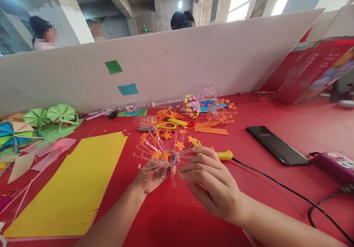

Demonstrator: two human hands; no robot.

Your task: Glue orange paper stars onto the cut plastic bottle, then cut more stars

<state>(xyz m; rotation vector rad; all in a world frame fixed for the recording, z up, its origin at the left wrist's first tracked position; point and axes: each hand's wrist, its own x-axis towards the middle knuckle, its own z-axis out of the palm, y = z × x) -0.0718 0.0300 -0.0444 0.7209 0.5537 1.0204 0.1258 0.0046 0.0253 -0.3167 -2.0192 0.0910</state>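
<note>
My left hand (pixel 153 175) holds a clear plastic bottle piece (pixel 173 159) from below, its fingers partly hidden behind it. The piece is cut into many thin strips that fan outward, and orange paper stars (pixel 166 155) sit on several of them. At its right side my right hand (pixel 211 180) is closed, thumb and fingertips pinched by a strip; the exact contact is hard to see. Just beyond that hand lies a yellow-handled tool (pixel 225 155) with a black cord, its front partly hidden by the fingers.
Yellow paper sheets (pixel 74 180) lie left, near folded green paper umbrellas (pixel 62 113). Behind are yellow-handled scissors (pixel 167 125), a clear bottle (pixel 145 122) and star-covered pieces (pixel 221 111). A phone (pixel 276 143) and red box (pixel 318 69) stand right. A white partition (pixel 166 62) closes the back.
</note>
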